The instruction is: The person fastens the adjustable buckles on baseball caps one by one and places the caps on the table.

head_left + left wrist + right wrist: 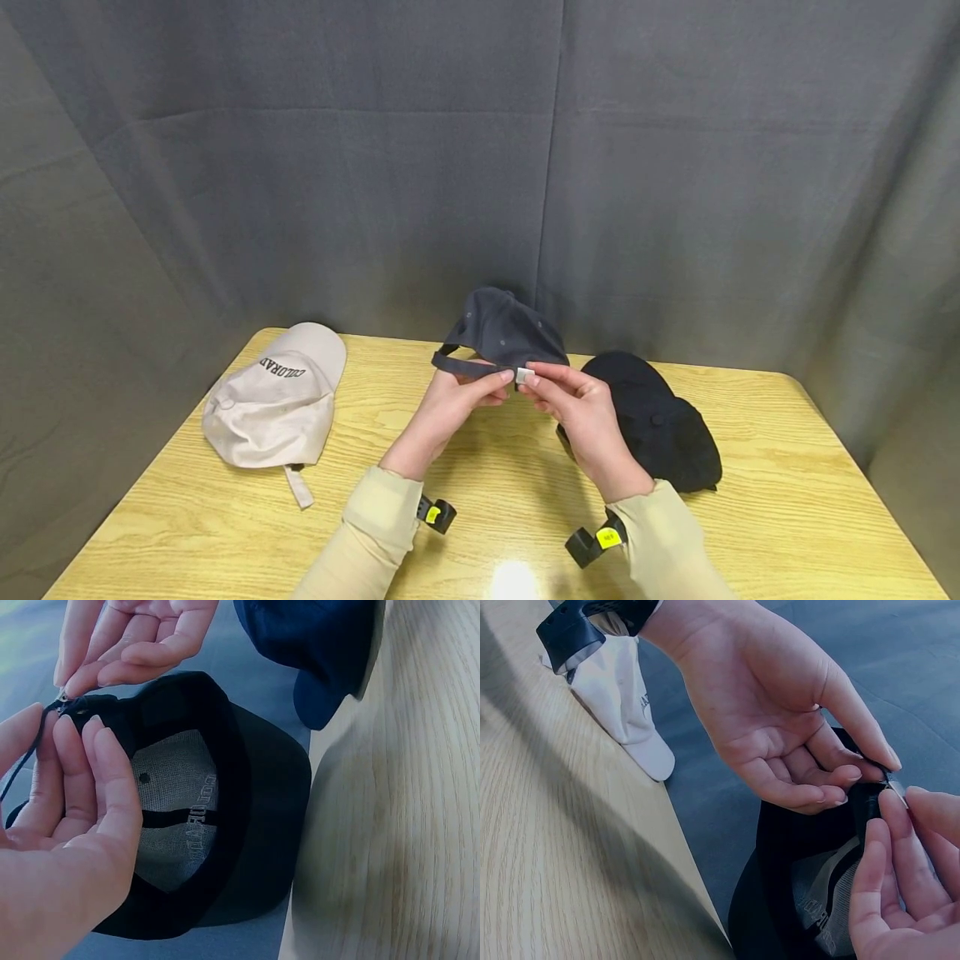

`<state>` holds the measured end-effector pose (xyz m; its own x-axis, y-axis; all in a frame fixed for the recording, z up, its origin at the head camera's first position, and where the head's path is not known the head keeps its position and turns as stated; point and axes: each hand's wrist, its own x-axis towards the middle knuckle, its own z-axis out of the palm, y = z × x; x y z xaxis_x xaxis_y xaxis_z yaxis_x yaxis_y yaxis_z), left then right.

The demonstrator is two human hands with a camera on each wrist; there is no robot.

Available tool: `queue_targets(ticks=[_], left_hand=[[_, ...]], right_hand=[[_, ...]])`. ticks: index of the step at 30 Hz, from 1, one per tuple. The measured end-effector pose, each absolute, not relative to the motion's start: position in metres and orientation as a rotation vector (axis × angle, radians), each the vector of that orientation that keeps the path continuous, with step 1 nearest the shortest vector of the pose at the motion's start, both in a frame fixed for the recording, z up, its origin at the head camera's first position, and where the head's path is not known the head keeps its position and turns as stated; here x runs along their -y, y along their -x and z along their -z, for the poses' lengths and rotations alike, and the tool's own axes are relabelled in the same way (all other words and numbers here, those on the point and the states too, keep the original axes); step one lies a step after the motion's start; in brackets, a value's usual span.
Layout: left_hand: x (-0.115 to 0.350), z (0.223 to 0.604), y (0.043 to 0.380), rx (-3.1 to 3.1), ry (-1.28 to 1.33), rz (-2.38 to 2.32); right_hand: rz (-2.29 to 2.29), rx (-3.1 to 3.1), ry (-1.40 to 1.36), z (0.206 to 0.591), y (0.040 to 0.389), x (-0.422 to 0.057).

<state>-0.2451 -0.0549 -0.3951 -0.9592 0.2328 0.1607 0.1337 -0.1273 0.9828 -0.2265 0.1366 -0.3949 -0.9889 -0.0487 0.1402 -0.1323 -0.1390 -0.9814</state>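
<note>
A dark grey baseball cap (510, 329) is held up above the table, its back strap (468, 365) towards me. My left hand (446, 407) pinches the strap between thumb and fingers. Beside it my right hand (588, 412) pinches the small silver buckle (525, 376) at the strap's end. Both hands' fingertips meet around this buckle (897, 793) in the right wrist view, which hides part of it. The left wrist view looks into the cap's crown, where the back of the embroidered lettering (201, 817) shows.
On the wooden table (487, 517), a beige cap (273, 404) lettered "COLORAD" lies at the left, its strap end hanging loose. A black cap (656, 421) lies at the right, partly behind my right hand. Grey curtains (375, 183) stand behind and at both sides.
</note>
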Motion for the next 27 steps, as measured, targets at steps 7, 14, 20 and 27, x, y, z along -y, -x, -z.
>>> queue_targets(ticks=[7, 14, 20, 27], left_hand=[[0.0537, 0.3969, 0.2461, -2.024, -0.433, -2.250], [0.0550, 0.3941, 0.2450, -1.958, -0.426, -2.282], [0.0589, 0.3916, 0.2441, -1.927, -0.405, -2.315], [0.0600, 0.3934, 0.2436, -1.960, -0.415, -2.329]], right_hand=[[-2.346, 2.005, -0.259, 0.3954, 0.2250, -0.1364], [-2.340, 2.005, -0.259, 0.3934, 0.2252, -0.1370], [-2.323, 2.027, -0.252, 0.3917, 0.2251, -0.1388], [-2.340, 2.005, -0.242, 0.3925, 0.2257, -0.1383]])
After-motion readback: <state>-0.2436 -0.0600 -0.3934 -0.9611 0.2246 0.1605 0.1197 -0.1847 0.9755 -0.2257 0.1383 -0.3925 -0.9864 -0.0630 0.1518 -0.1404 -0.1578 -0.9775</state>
